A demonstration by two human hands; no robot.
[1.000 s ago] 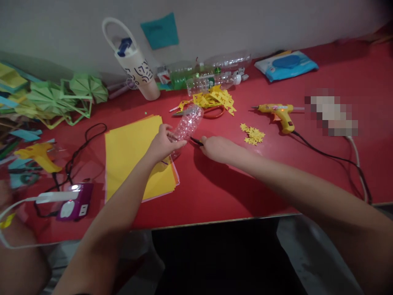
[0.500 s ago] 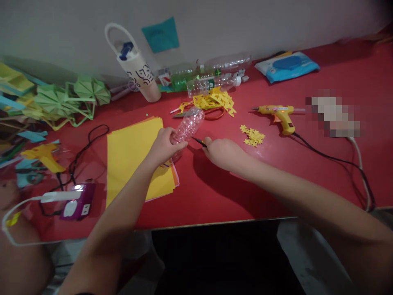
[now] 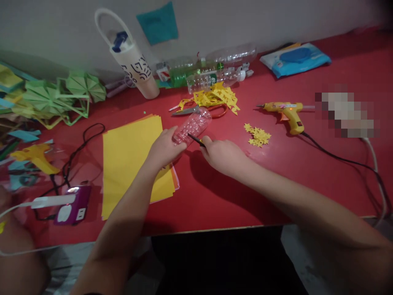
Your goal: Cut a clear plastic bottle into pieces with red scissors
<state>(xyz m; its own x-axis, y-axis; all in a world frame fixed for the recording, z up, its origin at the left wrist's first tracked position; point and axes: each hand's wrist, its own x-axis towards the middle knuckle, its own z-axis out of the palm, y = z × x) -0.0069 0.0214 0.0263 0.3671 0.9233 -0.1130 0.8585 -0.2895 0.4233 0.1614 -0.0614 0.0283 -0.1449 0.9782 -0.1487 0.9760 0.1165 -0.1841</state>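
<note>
My left hand (image 3: 167, 149) is wrapped around a clear ridged plastic bottle (image 3: 201, 119), which lies slanted with its far end up and to the right. In my closed right hand (image 3: 222, 153) is a utility knife (image 3: 195, 139) with a thin dark blade; its handle is mostly hidden by my fingers. The blade lies across the near side of the bottle, close to my left fingers. Whether it has cut through the plastic, I cannot tell. Beneath my left wrist is a stack of yellow paper (image 3: 132, 151).
Red-handled scissors (image 3: 219, 111) and yellow paper scraps (image 3: 216, 97) lie just beyond the bottle. Small yellow stars (image 3: 259, 137) and a corded glue gun (image 3: 285, 112) are to the right. Bottles (image 3: 202, 76) and a tumbler (image 3: 135, 67) stand along the wall; a purple power adapter (image 3: 73, 205) sits left.
The bottle has tipped lower and turned to the right in my left hand. The knife blade has moved from beside the bottle to across its side. The view has shifted slightly.
</note>
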